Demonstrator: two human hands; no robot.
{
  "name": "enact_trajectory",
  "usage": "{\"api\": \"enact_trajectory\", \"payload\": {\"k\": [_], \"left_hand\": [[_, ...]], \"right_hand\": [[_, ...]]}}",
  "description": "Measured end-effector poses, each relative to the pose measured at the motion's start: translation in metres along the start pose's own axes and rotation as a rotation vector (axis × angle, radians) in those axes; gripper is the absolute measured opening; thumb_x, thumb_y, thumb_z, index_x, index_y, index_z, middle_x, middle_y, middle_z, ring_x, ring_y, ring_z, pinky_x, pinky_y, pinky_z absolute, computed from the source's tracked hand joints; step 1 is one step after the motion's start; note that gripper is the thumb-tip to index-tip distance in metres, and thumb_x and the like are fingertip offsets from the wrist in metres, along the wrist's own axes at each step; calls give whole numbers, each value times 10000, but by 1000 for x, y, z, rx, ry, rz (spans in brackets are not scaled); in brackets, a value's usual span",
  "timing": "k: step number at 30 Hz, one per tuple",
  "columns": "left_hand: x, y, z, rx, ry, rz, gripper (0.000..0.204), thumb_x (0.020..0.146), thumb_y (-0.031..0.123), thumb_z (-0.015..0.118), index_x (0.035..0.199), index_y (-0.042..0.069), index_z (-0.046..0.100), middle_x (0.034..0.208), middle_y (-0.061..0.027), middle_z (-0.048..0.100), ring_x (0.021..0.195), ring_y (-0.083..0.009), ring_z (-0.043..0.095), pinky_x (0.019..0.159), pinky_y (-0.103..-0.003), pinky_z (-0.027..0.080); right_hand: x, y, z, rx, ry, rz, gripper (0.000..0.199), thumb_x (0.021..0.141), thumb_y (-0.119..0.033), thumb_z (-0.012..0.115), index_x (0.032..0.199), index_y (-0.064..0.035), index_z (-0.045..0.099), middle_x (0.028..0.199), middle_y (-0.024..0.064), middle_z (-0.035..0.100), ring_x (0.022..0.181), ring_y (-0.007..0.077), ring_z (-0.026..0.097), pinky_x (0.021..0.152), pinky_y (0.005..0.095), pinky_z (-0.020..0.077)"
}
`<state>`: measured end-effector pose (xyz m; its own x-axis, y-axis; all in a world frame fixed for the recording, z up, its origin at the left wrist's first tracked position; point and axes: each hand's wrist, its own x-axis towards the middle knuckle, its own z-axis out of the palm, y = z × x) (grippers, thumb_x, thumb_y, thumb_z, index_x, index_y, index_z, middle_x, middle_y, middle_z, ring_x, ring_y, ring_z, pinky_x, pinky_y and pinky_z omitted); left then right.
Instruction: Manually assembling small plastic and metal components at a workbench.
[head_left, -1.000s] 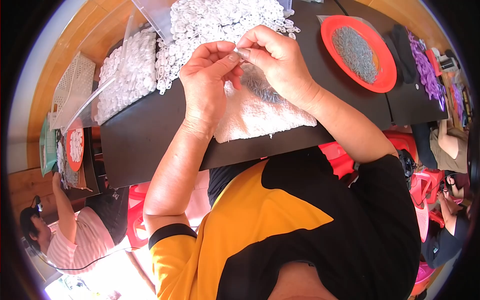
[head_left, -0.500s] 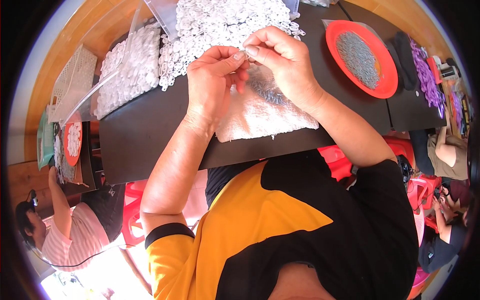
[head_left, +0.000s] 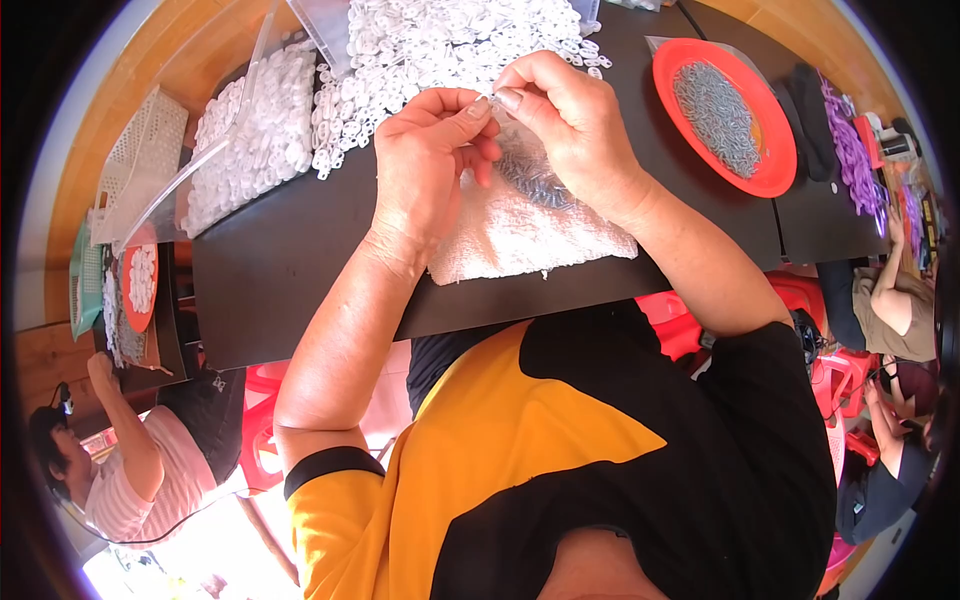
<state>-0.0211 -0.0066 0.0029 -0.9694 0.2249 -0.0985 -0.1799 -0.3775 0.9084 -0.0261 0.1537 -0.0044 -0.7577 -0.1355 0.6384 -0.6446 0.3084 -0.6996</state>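
My left hand [head_left: 425,165] and my right hand [head_left: 570,125] meet fingertip to fingertip above a white towel [head_left: 520,235] on the black table [head_left: 270,270]. Between the pinched fingers of both hands sits a small white plastic piece [head_left: 490,98]. Whether a metal part is also held I cannot tell. A small heap of grey metal parts [head_left: 530,175] lies on the towel just under my right hand. A big pile of white plastic rings [head_left: 440,45] spreads across the table right behind my hands.
A red plate [head_left: 765,170] of grey metal parts sits at the right, purple pieces [head_left: 850,150] beyond it. A clear bag of white rings [head_left: 250,140] lies left. One person sits at lower left [head_left: 130,470], others at the right [head_left: 890,310]. Red stools [head_left: 680,320] stand below the table.
Both hands have stayed together over the towel, shifting only slightly as the fingers work the small piece. The view has tilted a little.
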Motion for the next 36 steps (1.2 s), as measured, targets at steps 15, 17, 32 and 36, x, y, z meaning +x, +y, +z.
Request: {"api": "enact_trajectory", "payload": {"k": [15,17,32,36], "left_hand": [[-1,0,-1,44,30,35,112,903,63,622,923,-47,612,775,-92,636,606,-133,578,494,-245,445],[-1,1,-1,46,29,32,105,902,57,621,918,-46,614,773,-91,636,607,-132,578,494,-245,445],[-6,-2,1,-7,118,50,62,891,13,608,872,-46,611,748,-86,626,581,-131,560,457,-247,412],[1,-1,-3,-39,114,-5,77,895,21,608,897,-56,604,768,-108,631,597,-148,575,471,-257,428]], "right_hand": [[0,0,-4,-76,-63,-12,73,872,27,595,927,-16,573,772,66,628,686,162,605,624,272,479],[0,1,-4,-112,-105,10,67,902,19,600,960,2,570,827,49,640,742,109,588,675,236,479],[-7,1,13,83,-44,147,110,842,46,537,907,-19,598,736,94,634,630,178,606,587,293,476],[-6,8,12,79,-24,112,98,848,32,556,913,-22,605,747,95,637,642,179,609,593,292,476]]}}
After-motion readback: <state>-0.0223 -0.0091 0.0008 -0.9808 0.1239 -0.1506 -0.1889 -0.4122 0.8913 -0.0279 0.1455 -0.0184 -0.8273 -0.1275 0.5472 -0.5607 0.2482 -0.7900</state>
